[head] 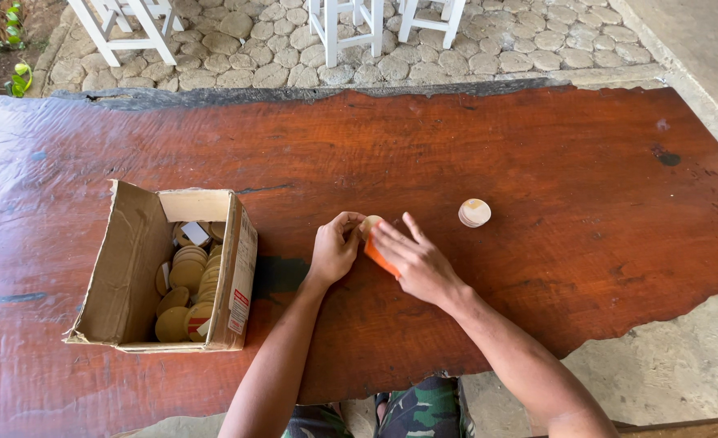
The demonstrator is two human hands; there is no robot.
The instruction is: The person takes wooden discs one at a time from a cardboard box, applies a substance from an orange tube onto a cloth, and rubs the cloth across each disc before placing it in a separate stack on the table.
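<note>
My left hand (334, 247) and my right hand (414, 259) meet at the middle of a reddish wooden table (472, 146). Between them I hold a small round wooden disc (369, 225), pinched by the left fingers. Under my right palm is an orange pad (379, 259), partly hidden, pressed against the disc. A short stack of similar pale discs (474, 212) lies on the table to the right, apart from my hands.
An open cardboard box (132, 259) with several round wooden discs inside stands at my left. White stool legs (132, 28) rest on cobblestones beyond the far table edge. The near edge of the table is irregular.
</note>
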